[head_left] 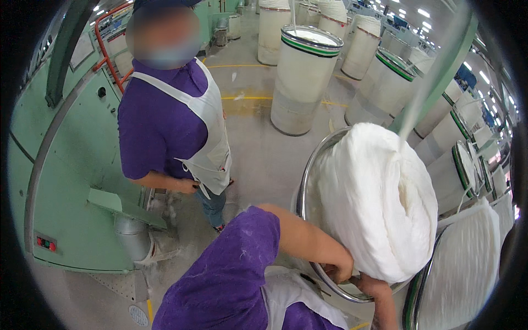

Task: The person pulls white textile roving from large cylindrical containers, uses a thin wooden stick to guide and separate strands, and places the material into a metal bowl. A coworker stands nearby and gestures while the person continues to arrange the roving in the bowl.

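Observation:
A thick mass of coiled white fibre sliver point(379, 203) bulges above a tall can with a shiny metal rim point(303, 187), right in front of me. My left hand point(342, 266) reaches over the near rim, its fingers curled down inside the can below the sliver. Close beside it, my right hand point(373, 287) comes in from the lower right with bent fingers tucked under the sliver's near edge. Both hands look closed; whatever lies between the fingers is hidden. A pale strand point(410, 118) runs upward from beside the sliver mass.
A person in a purple shirt and white apron point(212, 132) stands at the left, by a green machine point(71, 181). Several sliver cans stand beyond, one being a white can with a green-banded rim point(301, 82). Another full can point(456, 275) adjoins mine at right.

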A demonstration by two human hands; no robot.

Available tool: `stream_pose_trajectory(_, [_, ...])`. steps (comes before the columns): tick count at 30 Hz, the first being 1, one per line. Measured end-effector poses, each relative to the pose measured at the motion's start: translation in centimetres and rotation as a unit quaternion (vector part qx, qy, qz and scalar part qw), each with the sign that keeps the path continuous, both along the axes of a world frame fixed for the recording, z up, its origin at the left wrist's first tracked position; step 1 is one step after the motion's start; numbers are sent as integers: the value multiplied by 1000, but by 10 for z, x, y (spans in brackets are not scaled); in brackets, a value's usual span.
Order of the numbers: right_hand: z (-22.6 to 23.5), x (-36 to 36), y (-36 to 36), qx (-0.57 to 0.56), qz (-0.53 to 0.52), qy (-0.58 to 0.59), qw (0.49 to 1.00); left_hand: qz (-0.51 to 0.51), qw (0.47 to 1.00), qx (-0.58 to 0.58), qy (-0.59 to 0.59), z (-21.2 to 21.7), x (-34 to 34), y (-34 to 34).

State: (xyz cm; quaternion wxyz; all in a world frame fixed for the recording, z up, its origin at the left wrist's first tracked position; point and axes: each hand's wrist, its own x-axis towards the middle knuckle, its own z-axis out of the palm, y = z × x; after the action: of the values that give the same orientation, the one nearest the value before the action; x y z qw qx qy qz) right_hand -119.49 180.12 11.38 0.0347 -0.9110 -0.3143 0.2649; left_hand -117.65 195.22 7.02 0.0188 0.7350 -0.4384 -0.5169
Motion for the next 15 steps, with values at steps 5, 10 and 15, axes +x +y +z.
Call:
stream_pose_trajectory(5, [-3, -1, -4, 7, 17, -12, 1000, 1, 1000, -1, 15, 0, 3, 0])
stream_pose_trajectory(10, [-9, 6, -11, -90, -16, 66, 994, -18, 1000, -13, 0, -10, 6, -2])
stream_pose_trajectory(15, [-22, 7, -23, 27, 76, 18, 997, -6, 999, 0, 46, -27, 12, -8])
